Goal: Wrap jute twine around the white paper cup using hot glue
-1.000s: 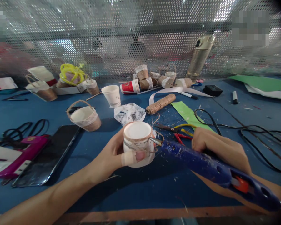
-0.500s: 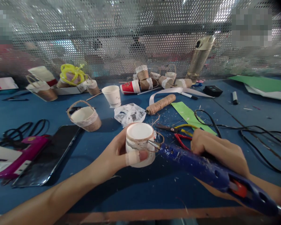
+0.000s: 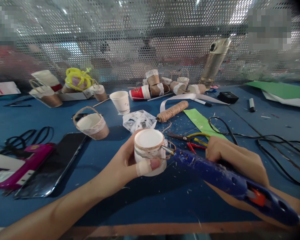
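Cup [image 3: 146, 154], mouth up, inside curled left grip [image 3: 126, 165]; right grip [image 3: 236, 160] clutches glue gun [image 3: 212, 174].

Left hand [image 3: 127, 162] curled, right hand [image 3: 236, 158] clenched.

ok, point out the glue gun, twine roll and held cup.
glue gun [image 3: 220, 178], head view, on its blue body
twine roll [image 3: 173, 111], head view, on the wound twine
held cup [image 3: 148, 154], head view, outer wall below rim
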A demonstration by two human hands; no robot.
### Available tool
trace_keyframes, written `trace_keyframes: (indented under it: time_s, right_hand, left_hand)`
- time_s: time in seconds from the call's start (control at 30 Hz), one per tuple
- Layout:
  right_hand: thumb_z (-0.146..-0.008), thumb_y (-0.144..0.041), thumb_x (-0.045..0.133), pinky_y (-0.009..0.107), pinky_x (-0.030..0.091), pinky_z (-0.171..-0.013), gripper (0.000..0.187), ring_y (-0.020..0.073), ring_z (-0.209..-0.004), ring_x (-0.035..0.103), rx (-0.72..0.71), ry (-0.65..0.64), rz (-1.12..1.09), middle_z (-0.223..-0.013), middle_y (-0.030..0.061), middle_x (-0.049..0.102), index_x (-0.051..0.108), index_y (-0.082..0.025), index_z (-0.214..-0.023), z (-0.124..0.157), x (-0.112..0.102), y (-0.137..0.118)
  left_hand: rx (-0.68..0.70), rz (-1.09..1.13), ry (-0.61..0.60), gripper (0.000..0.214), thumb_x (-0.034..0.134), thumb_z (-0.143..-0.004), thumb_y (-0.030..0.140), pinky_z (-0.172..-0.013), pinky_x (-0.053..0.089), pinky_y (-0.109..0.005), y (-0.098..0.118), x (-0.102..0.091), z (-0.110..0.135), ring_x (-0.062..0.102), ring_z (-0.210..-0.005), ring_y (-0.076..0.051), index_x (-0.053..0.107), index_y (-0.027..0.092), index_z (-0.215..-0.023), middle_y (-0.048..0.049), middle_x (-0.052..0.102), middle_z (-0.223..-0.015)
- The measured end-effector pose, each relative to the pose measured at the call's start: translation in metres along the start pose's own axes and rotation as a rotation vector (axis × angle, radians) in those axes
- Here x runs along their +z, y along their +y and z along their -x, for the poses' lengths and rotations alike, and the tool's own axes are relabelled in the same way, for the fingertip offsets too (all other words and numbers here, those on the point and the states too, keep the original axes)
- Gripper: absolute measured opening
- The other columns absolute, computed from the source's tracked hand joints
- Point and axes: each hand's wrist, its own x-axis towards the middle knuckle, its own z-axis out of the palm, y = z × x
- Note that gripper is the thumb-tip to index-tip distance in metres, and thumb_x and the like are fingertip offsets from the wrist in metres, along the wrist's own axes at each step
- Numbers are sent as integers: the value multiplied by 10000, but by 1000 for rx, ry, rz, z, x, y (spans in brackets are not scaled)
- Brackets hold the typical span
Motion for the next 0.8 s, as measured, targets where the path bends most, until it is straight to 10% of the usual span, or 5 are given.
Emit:
trace_keyframes:
  time_s: [0.33,0.8]
  right_hand:
    - [-843,-19,523,208,322,-463,267,79,-539,456,-209,-53,121,-662,-44,420,409,-226,-720,1,0,8]
    - [-777,-85,649,303,445,-635,216,157,-670,544,145,-46,-204,-740,-10,542,511,-245,-732,-11,-3,-11]
  left_hand:
    - [43,-278,52,464,740,-792,336,-841,534,-282,-10,-5,-1,642,-960,-200,505,256,-1184,-22,673,-1067]
    - [-24,-147,32,440,742,-792,363,-840,532,-285,-4,-3,-1,649,-966,-204,527,244,-1157,-23,677,-1053]
